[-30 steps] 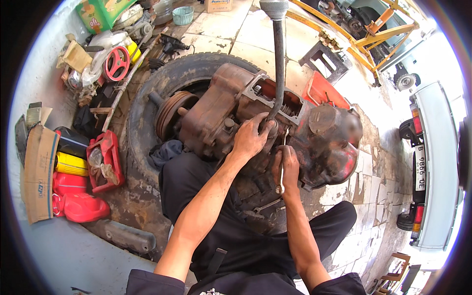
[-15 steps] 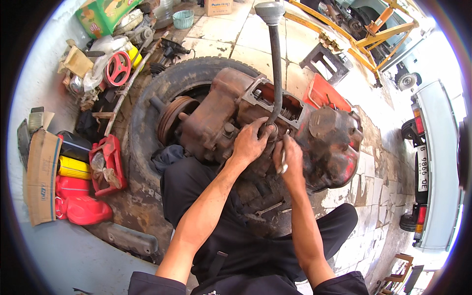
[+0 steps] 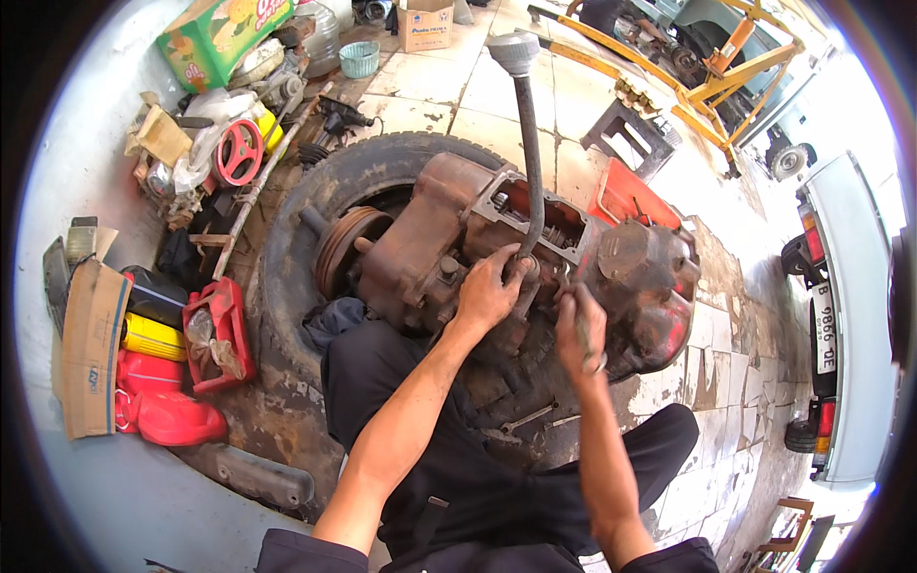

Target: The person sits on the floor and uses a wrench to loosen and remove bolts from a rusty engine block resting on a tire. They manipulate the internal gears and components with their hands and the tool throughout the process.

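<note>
So my left hand [image 3: 489,291] has its thumb and fingers clamped on the foot of a long metal lever [image 3: 536,181], right at the near edge of the gearbox housing [image 3: 420,215]. My right hand [image 3: 581,334] is just beside it, fingers wrapped around a wrench [image 3: 601,363] with the ring end poking out toward my wrist. The other end points at the housing just right of the lever; can't tell if it's actually seated on anything.

The housing is right in front of my fingers, rusty brown, its top opening exposed, covering the right part of a big tyre [image 3: 291,277] that's flat on the floor [image 3: 487,81]. The lever sticks up tilted across that opening and hides a bit of it. My bent legs box in the near side, with a loose spanner [image 3: 530,417] on the floor between them and the housing.

Past the housing's far side there's a red tray [image 3: 619,196] tucked close, then a dark crate [image 3: 626,138]. Well off by the left wall: a red jerrycan [image 3: 246,349] and some cardboard [image 3: 91,349].
</note>
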Demonstrator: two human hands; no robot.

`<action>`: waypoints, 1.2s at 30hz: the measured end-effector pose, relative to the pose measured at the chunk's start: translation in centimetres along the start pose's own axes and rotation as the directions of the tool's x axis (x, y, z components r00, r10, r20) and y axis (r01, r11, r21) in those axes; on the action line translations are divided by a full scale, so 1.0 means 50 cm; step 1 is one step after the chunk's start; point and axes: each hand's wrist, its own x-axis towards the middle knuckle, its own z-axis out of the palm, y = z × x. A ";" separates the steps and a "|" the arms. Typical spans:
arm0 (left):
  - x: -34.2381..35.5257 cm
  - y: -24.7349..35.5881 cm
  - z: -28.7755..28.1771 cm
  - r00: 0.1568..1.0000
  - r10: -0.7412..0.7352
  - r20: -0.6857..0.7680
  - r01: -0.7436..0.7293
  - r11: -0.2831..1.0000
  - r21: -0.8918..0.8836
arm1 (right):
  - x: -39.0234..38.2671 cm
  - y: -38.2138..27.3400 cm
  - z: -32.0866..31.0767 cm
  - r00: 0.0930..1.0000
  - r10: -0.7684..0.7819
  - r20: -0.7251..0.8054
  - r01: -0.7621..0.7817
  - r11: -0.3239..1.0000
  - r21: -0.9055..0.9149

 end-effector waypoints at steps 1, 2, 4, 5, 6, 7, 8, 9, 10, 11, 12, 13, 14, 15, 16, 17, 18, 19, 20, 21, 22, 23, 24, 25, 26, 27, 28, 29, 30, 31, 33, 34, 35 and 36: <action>0.001 -0.012 0.005 0.999 0.029 -0.019 -0.029 1.000 0.010 | -0.033 0.003 0.020 0.997 -0.015 -0.080 0.011 0.999 -0.047; 0.002 -0.004 0.007 1.000 0.023 -0.004 -0.023 1.000 0.002 | -0.060 0.015 0.031 0.990 -0.055 -0.128 0.039 0.991 -0.125; 0.003 0.006 0.010 1.000 0.006 0.025 -0.005 1.000 -0.003 | -0.092 0.045 0.053 0.983 -0.115 -0.143 0.083 0.975 -0.207; 0.004 0.001 0.010 0.999 0.017 0.032 -0.016 1.000 -0.020 | -0.099 0.061 0.063 0.986 -0.136 -0.097 0.109 0.963 -0.247; 0.001 -0.002 0.012 0.999 0.001 0.043 -0.001 1.000 -0.006 | -0.107 0.075 0.070 0.985 -0.150 -0.084 0.124 0.957 -0.263; 0.002 -0.001 0.013 0.999 -0.012 0.050 0.012 1.000 0.007 | -0.107 0.080 0.074 0.983 -0.169 -0.069 0.144 0.950 -0.278; 0.002 -0.001 0.013 0.998 -0.026 0.056 0.025 1.000 0.019 | -0.106 0.084 0.078 0.981 -0.188 -0.055 0.164 0.942 -0.294; 0.003 -0.001 0.013 0.999 -0.013 0.050 0.012 1.000 0.012 | -0.104 0.089 0.081 0.983 -0.182 -0.033 0.163 0.936 -0.312; 0.003 -0.001 0.011 0.999 -0.001 0.043 0.001 1.000 0.005 | -0.100 0.088 0.083 0.982 -0.187 -0.031 0.168 0.935 -0.311; 0.003 -0.002 0.010 0.999 0.011 0.037 -0.011 1.000 -0.002 | -0.094 0.087 0.085 0.981 -0.192 -0.029 0.173 0.935 -0.311; 0.003 -0.002 0.009 0.999 0.010 0.035 -0.010 1.000 -0.002 | -0.088 0.086 0.086 0.980 -0.197 -0.027 0.179 0.934 -0.310; 0.004 -0.002 0.009 0.999 0.009 0.032 -0.009 1.000 -0.003 | -0.084 0.089 0.087 0.979 -0.201 -0.020 0.185 0.931 -0.313; 0.004 -0.003 0.009 1.000 0.008 0.029 -0.008 1.000 -0.003 | -0.079 0.093 0.088 0.978 -0.206 -0.014 0.192 0.929 -0.317; 0.004 -0.003 0.009 1.000 0.009 0.027 -0.009 1.000 0.002 | -0.075 0.095 0.090 0.977 -0.212 -0.007 0.198 0.927 -0.319; 0.005 -0.004 0.011 1.000 0.010 0.024 -0.010 1.000 0.007 | -0.070 0.094 0.091 0.979 -0.202 -0.012 0.188 0.928 -0.322; 0.006 -0.005 0.012 1.000 0.011 0.020 -0.011 1.000 0.012 | -0.065 0.093 0.092 0.981 -0.193 -0.017 0.177 0.929 -0.324; 0.005 -0.007 0.013 1.000 0.000 0.029 0.000 1.000 0.004 | -0.060 0.091 0.093 0.983 -0.183 -0.022 0.166 0.931 -0.326; 0.003 -0.001 0.010 0.999 -0.010 0.039 0.011 1.000 -0.003 | -0.053 0.084 0.092 0.984 -0.179 -0.015 0.164 0.928 -0.333; 0.003 0.004 0.007 0.999 -0.021 0.050 0.021 1.000 -0.011 | -0.046 0.078 0.090 0.984 -0.175 -0.008 0.162 0.926 -0.341; 0.003 0.005 0.007 0.999 -0.018 0.048 0.019 1.000 -0.012 | -0.039 0.071 0.088 0.985 -0.171 -0.002 0.160 0.924 -0.348; 0.003 0.003 0.005 0.999 -0.017 0.043 0.017 1.000 -0.011 | -0.032 0.065 0.088 0.988 -0.155 0.006 0.147 0.926 -0.348; 0.002 0.001 0.003 0.999 -0.015 0.039 0.016 1.000 -0.010 | -0.024 0.059 0.086 0.990 -0.138 0.013 0.134 0.928 -0.347; 0.002 -0.002 0.001 0.999 -0.009 0.033 0.009 1.000 -0.011 | -0.013 0.054 0.081 0.992 -0.121 0.021 0.121 0.930 -0.346; 0.003 -0.009 -0.001 1.000 -0.008 0.025 0.009 1.000 -0.009 | 0.008 0.045 0.065 0.987 -0.150 0.055 0.160 0.943 -0.290; 0.003 -0.010 0.002 1.000 -0.001 0.025 0.002 1.000 -0.014 | 0.031 0.059 0.051 0.980 -0.196 0.033 0.198 0.952 -0.235; 0.003 -0.012 0.005 1.000 0.007 0.023 -0.006 1.000 -0.014 | 0.063 0.056 0.028 0.989 -0.126 0.073 0.137 0.975 -0.174; 0.004 -0.009 0.007 1.000 0.021 0.022 -0.021 1.000 -0.010 | 0.100 0.089 0.007 0.971 -0.195 0.137 0.227 0.935 -0.274; 0.005 0.001 0.014 0.999 0.042 0.026 -0.042 0.999 -0.015 | 0.138 0.121 -0.024 0.945 -0.262 0.198 0.319 0.873 -0.369; 0.004 -0.002 0.011 0.999 0.043 0.013 -0.043 0.999 0.002 | 0.184 0.109 -0.054 0.923 -0.062 0.380 0.143 0.972 -0.188; 0.003 -0.010 0.012 0.999 0.044 0.005 -0.044 0.999 0.014 | 0.204 0.076 -0.052 0.888 0.198 0.416 -0.126 0.973 -0.192; 0.005 -0.004 0.014 1.000 0.028 0.010 -0.028 1.000 0.009 | 0.206 0.077 -0.053 0.884 0.088 0.458 0.040 0.964 -0.263; 0.001 -0.006 0.008 1.000 0.006 0.029 -0.006 1.000 0.005 | 0.186 0.055 -0.033 0.940 0.091 0.328 0.010 0.956 -0.293; -0.001 0.002 0.009 0.999 -0.002 0.051 0.003 1.000 -0.008 | 0.157 0.077 -0.029 0.972 -0.098 0.215 0.160 0.943 -0.292; 0.002 0.009 0.014 0.997 -0.008 0.074 0.010 1.000 -0.022 | 0.128 0.106 -0.026 0.952 -0.289 0.100 0.306 0.901 -0.309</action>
